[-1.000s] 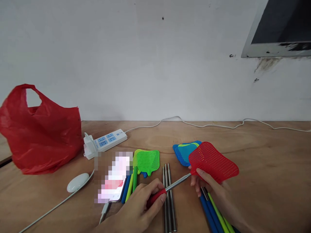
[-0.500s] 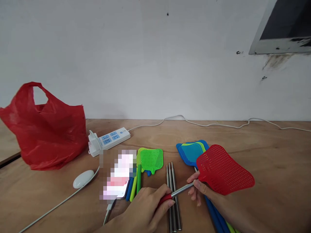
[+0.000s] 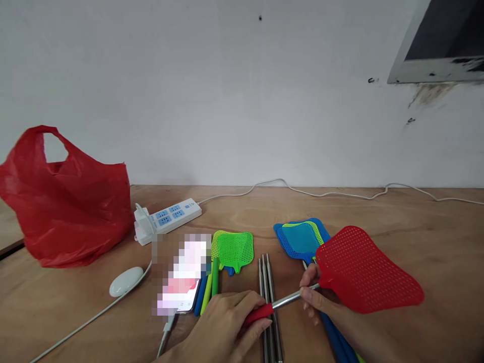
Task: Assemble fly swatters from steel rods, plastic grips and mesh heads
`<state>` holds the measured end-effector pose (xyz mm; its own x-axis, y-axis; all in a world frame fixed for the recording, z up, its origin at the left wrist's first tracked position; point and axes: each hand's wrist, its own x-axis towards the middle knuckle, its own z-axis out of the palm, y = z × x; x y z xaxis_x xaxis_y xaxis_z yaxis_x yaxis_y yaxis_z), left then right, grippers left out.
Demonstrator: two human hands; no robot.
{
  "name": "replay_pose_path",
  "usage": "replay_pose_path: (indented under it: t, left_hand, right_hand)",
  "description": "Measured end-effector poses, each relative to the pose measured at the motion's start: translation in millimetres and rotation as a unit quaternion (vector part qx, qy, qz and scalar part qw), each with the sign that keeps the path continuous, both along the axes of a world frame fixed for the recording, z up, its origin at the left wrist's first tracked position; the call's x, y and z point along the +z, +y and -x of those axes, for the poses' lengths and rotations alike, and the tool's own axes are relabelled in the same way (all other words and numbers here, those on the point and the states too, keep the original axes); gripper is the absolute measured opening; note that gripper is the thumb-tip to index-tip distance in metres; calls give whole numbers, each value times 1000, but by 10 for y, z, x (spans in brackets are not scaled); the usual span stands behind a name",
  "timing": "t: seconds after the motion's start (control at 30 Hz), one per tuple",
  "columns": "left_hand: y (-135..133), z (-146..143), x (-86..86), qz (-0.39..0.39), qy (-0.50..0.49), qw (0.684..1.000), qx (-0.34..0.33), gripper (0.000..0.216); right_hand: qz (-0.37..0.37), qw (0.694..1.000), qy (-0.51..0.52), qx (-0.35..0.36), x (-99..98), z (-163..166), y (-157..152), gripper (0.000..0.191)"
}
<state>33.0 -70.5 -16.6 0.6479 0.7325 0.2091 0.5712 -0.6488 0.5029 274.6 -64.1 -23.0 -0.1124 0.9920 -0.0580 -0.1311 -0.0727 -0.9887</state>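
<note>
A red fly swatter [image 3: 368,272] slants across the front of the table between both hands. My left hand [image 3: 230,322] is closed around its red grip. Just below the red mesh head, my right hand [image 3: 319,297] pinches the silver rod between thumb and fingers. Underneath lie several metal rods [image 3: 269,297], partly covered by the left hand and the swatter. Beside the left hand are blue, yellow and green handle grips [image 3: 215,277], and beyond them green and yellow swatter heads [image 3: 236,248]. Blue and yellow fly swatters [image 3: 300,238] lie stacked behind the right hand, their handles running beneath it.
A lit phone [image 3: 185,277], partly blurred out, lies on the left with a charging cable. Farther back is a white power strip [image 3: 170,219] with a cord along the wall. A red plastic bag [image 3: 75,212] stands far left, near a white mouse-shaped object [image 3: 126,281].
The swatter and my right hand have shifted to the right, and the red head reaches farther right. More of the red grip shows beyond my left hand's fingers.
</note>
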Motion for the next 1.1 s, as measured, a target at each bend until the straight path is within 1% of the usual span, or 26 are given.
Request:
replay_pose_path:
  t: [0.1,0.17,0.23,0.3,0.37,0.47,0.53,0.63,0.7,0.73,0.8,0.87,0.93,1.0,1.03,1.1]
  left_hand:
    - [18,11,-29,-43,17,999,5,23]
    - [38,7,-44,-65,30,997,1,30]
    - [53,-4,-54,-75,43,996,-6,35]
    - [51,-18,-53,-69,53,996,-8,37]
    - [29,-29,-32,-57,51,997,-5,36]
    - [-26,-28,41,-12,22,1000,4,35]
    - [-57,-17,97,23,-10,1000,6,36]
    - [-67,3,153,27,-22,998,56,42]
    - [-43,12,163,31,-4,997,72,37]
    - [-23,14,160,30,4,997,78,33]
    - [26,18,140,21,8,996,89,23]
    - [87,28,107,11,1,994,105,20]
    - [157,54,77,4,-10,992,126,26]
    - [234,98,66,-13,-15,987,162,36]
    - [272,125,69,-30,-11,981,190,40]
    - [338,176,92,-38,27,973,226,44]
  right_hand:
    - [-10,999,6,-51,6,-15,25,39]
    - [-3,999,12,-31,18,-9,33,39]
    - [8,999,23,20,33,4,26,41]
    - [10,998,34,50,50,9,7,40]
    - [2,998,38,43,63,-9,-9,37]
    - [-6,998,57,22,61,-66,7,33]
    - [-6,995,94,-17,56,-107,49,33]
    - [-20,980,146,-131,83,-151,125,36]
    - [-30,970,155,-186,121,-166,156,39]
    - [-31,969,151,-195,138,-169,161,40]
    - [-24,974,130,-185,151,-166,154,42]
    - [-16,983,98,-152,130,-158,135,41]
    - [-17,990,70,-122,84,-152,119,41]
    - [-24,993,51,-105,37,-155,113,39]
    - [-29,993,46,-102,19,-159,113,39]
    - [-33,994,41,-100,0,-169,113,39]
